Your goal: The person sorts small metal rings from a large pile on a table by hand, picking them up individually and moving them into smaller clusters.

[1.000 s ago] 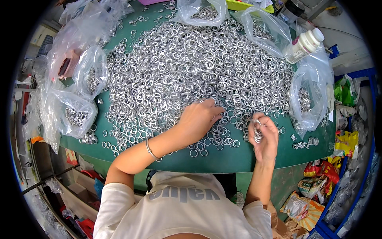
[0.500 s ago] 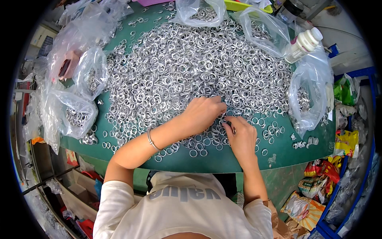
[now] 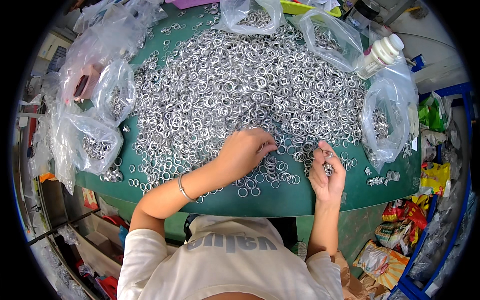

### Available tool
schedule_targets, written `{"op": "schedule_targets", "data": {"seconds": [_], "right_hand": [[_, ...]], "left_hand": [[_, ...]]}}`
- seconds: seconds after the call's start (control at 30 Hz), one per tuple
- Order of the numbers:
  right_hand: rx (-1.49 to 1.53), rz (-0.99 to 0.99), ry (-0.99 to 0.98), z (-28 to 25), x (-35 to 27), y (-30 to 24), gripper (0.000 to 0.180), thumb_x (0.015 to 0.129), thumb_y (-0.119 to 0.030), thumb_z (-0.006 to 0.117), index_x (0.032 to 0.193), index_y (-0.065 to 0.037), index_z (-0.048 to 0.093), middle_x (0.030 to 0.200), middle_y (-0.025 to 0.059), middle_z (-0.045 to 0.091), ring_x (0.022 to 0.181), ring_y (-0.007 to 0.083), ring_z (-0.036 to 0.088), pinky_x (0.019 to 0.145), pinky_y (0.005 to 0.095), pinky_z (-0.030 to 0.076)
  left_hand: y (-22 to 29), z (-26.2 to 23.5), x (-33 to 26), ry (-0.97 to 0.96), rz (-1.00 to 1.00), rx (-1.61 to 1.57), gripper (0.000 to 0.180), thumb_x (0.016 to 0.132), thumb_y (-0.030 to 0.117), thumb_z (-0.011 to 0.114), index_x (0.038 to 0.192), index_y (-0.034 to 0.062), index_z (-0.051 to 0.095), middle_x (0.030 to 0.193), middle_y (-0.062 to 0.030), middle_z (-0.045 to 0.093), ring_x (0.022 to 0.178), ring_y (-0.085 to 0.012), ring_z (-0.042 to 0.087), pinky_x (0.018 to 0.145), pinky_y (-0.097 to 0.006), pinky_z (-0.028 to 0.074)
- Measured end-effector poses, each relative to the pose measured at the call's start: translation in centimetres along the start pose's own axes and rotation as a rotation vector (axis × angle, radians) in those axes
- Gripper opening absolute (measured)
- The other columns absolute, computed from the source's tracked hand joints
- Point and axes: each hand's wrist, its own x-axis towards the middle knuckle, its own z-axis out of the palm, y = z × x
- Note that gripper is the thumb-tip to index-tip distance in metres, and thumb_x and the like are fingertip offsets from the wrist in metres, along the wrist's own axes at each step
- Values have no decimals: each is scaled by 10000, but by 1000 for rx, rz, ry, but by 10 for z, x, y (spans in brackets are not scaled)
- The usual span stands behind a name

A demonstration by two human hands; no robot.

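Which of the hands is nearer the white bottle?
Right. In view, the right hand is below and left of the white bottle; the left hand is farther left, at metal rings.

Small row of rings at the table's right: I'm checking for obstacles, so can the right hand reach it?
Probably yes: mostly bare green tabletop lies between the right hand and the row, with small shiny pieces just before it, though the fingers hold rings.

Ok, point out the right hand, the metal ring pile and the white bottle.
Right hand (image 3: 326, 180): head view, middle of the hand.
Metal ring pile (image 3: 250, 82): head view, its middle.
White bottle (image 3: 381, 56): head view, its body.
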Motion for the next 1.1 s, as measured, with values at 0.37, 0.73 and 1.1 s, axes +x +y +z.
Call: {"op": "schedule_targets", "data": {"seconds": [0.37, 0.73, 1.1], "right_hand": [[52, 157, -108, -3, 3, 32, 267, 845, -39, 415, 1054, 55, 553, 868, 165, 535, 399, 136, 415, 342, 220, 316], [-386, -27, 390, 25, -8, 45, 268, 944, -237, 492, 1002, 0, 604, 872, 90, 618, 511, 112, 467, 487, 229, 384], [-1578, -448, 75, 16, 6, 33, 161, 836, -133, 642, 908, 10, 626, 717, 64, 600, 541, 142, 521, 480, 273, 428]], "left_hand": [[34, 4, -10, -476, -647, -1083, 226, 978, 182, 421, 1091, 58, 572, 666, 37, 469, 515, -20, 361, 450, -160, 305], [45, 16, -26, -74, 92, -204, 183, 890, -6, 484, 1027, 25, 600, 695, -64, 548, 650, -105, 533, 558, -273, 443], [-8, 7, -17, 59, 14, 228, 226, 805, 125, 637, 1021, 61, 625, 766, -114, 633, 587, -293, 599, 513, -374, 474]]}}
